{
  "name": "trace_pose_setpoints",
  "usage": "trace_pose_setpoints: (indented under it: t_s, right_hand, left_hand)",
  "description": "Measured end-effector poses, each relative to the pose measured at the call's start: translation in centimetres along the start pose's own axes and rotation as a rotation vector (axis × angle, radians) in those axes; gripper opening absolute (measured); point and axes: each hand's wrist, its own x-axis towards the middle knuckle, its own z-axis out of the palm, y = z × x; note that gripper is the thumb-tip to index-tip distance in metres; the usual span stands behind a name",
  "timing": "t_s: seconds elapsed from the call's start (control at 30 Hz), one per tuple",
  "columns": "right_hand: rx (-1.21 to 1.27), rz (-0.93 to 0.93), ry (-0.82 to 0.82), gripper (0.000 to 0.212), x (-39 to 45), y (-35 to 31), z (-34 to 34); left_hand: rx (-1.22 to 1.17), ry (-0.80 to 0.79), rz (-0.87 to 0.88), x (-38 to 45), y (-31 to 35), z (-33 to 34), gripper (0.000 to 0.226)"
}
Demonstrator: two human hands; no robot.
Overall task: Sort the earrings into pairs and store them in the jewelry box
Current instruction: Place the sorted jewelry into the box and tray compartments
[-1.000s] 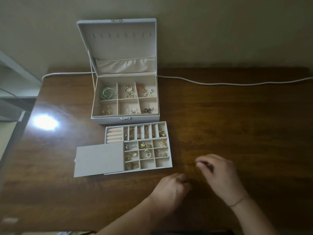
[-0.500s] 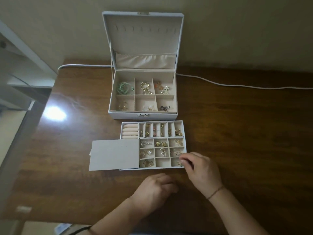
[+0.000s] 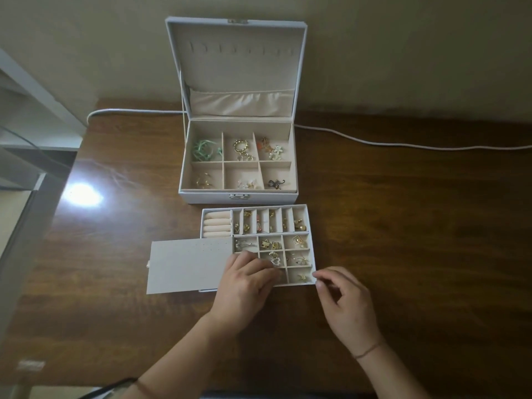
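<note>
Earrings [image 3: 273,243] being kept in the tray [image 3: 312,256] before the jewelry box [image 3: 201,194].
Lower-left tray cells are being covered by the left hand [image 3: 244,286], grasp not discernible; the tray's right corner is being neared by the loosely curled right hand [image 3: 345,303], fingertips pinched, contents unclear.

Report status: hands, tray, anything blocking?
Left hand on tray's near cells. Right hand beside tray's corner, pinched, contents unclear. Jewelry box open. Nothing blocking.
</note>
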Motion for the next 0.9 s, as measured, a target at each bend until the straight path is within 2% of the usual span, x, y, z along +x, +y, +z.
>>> trace_pose_setpoints:
  t_s: [0.23, 0.37, 0.63, 0.77, 0.9]
  right_hand:
    - [-0.152, -0.116, -0.025, 0.012, -0.4, -0.6, 0.3]
    - [-0.177, -0.18, -0.034, 0.014, -0.3, -0.2, 0.7]
    - [-0.26, -0.132, -0.083, 0.025, -0.1, -0.2, 1.1]
    - [-0.244, -0.068, -0.01, 0.024, -0.3, -0.2, 0.7]
    - [-0.282, -0.107, -0.019, 0.021, -0.2, -0.3, 1.2]
  left_hand:
    - [-0.074, -0.005, -0.094, -0.6, 0.1, -1.7, 0.019]
    - [-0.009, 0.078, -0.194, -1.9, -1.7, -3.4, 0.018]
    - [0.179, 0.16, -0.27, -3.2, -3.6, -5.7, 0.019]
    - [0.284, 0.227, -0.438, -3.7, -5.0, -7.4, 0.027]
    - [0.263, 0.17, -0.712, -4.1, -6.1, -8.7, 0.041]
